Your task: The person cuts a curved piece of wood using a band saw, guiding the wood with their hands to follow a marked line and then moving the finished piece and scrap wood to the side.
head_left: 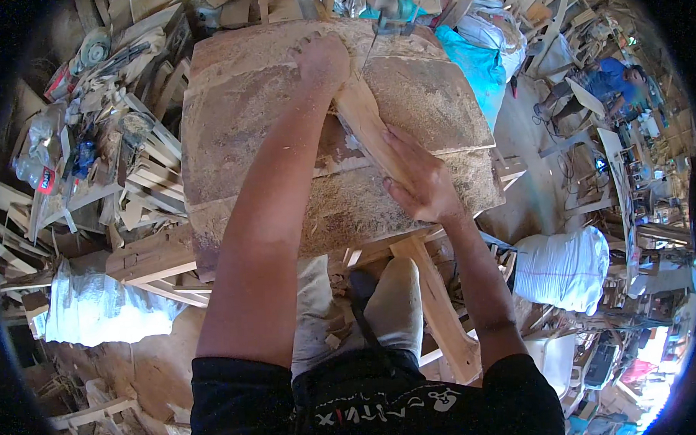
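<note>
Head view: wood piece (370, 132) slants across the surface (245, 129), far edge toward near-right corner, just beside a thin upright blade (370, 52). Looks mid-cut; finished share can't be told. Right hand (427, 185) — thumb and fingers closed round its near end. Left hand (323, 63), near far edge — fingers curled, grip can't be told.

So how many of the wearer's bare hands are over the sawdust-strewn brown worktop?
2: the left hand, by the far end of the long tan wooden piece, and the right hand, gripping its near end. Some fingers are partly hidden.
</note>
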A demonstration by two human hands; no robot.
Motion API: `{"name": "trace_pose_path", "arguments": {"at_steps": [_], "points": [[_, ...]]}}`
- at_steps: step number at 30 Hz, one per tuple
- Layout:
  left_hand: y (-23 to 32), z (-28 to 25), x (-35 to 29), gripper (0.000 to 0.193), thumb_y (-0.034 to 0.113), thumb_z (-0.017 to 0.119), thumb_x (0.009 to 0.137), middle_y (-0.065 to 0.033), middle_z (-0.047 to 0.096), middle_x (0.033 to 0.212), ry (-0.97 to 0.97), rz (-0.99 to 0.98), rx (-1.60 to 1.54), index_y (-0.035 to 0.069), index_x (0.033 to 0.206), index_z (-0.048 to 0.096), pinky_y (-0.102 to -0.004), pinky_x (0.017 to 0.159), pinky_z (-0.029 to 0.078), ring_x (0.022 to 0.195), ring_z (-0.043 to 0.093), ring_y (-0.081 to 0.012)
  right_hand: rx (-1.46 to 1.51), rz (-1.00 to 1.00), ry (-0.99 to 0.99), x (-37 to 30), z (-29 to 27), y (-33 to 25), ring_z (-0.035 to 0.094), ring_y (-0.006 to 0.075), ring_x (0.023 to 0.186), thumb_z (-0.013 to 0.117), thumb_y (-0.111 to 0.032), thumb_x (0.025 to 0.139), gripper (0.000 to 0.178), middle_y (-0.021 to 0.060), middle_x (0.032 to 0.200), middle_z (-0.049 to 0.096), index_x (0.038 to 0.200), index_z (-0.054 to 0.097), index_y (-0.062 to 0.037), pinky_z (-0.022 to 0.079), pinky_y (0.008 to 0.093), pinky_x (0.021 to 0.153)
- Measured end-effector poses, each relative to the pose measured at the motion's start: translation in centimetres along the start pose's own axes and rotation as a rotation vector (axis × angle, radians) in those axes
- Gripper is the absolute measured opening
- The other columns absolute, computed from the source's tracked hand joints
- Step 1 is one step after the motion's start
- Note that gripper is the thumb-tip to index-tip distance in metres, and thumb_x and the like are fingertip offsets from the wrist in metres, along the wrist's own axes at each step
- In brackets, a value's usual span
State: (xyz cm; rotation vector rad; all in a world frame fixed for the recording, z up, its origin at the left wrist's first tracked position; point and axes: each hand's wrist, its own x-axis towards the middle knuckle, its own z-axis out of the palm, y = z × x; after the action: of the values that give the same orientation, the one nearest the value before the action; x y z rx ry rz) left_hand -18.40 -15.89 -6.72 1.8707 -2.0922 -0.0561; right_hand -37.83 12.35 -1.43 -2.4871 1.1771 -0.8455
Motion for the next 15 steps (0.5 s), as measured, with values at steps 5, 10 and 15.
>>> {"name": "trace_pose_path", "arguments": {"at_steps": [5,10,15], "points": [[0.1,-0.2,0.3,0.040,0.021,0.058,0.095,-0.0202,0.058,0.141,-0.024,0.027,-0.006,0.006,0.130,0.066,-0.0711,0.113,0.032,0.137,0.050,-0.0419,-0.018,0.051,-0.020,-0.3,0.0,0.2,0.053,0.0452,0.139,0.074,-0.014,0.083,0.079,0.0286,0.156,0.047,0.154,0.044,0.0008,0.047,0.0483,0.113],[1.1,-1.7,-0.8,0.041,0.021,0.059,0.093,-0.0206,0.058,0.141,0.009,-0.018,-0.093,0.005,0.130,0.066,-0.0712,0.112,0.034,0.135,0.052,-0.0419,0.013,0.034,0.011,-0.3,0.0,0.3,0.054,0.0469,0.136,0.074,-0.011,0.079,0.079,0.0284,0.153,0.049,0.152,0.046,0.0003,0.048,0.0494,0.112],[0.6,-2.1,-0.8,0.042,0.021,0.060,0.093,-0.0211,0.057,0.142,0.025,-0.014,-0.124,0.004,0.131,0.066,-0.0712,0.112,0.035,0.134,0.053,-0.0412,-0.009,0.022,0.001,0.1,0.1,0.4,0.053,0.0456,0.138,0.074,-0.013,0.082,0.078,0.0274,0.155,0.048,0.153,0.046,0.0004,0.047,0.0484,0.113]]}}
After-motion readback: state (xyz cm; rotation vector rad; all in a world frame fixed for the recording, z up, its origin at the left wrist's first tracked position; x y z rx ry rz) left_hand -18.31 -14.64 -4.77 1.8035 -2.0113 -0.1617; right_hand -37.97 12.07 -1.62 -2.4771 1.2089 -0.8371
